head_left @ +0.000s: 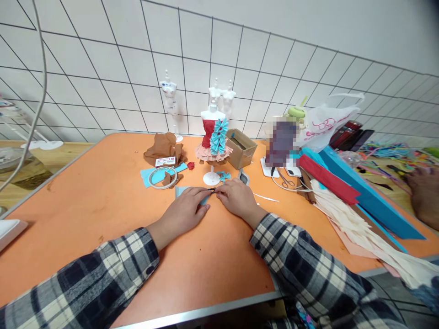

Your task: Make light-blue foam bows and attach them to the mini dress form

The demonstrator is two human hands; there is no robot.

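Note:
My left hand (188, 205) lies low over the orange table, fingers stretched forward and thumb apart, on a piece of light blue crepe paper (205, 200). Its fingertips touch a small dark piece (211, 189), too small to name. From the other side my right hand (238, 197) has its fingers curled together at that piece's right end. Just beyond my hands stands a small white dress form (213, 115) on a round base. It wears a red bodice (207, 132), a blue ruffle (218, 137) and a pink ruffled skirt (206, 154). A blue ruffled scrap (224, 176) lies near its base.
Left of the form are brown paper (159, 148), a small white box (165, 161) and a tape roll (151, 182). A cardboard box (242, 151), scissors (287, 182), crepe strips (329, 180) and a plastic bag (322, 125) are right. Another person's hand (425, 196) rests far right.

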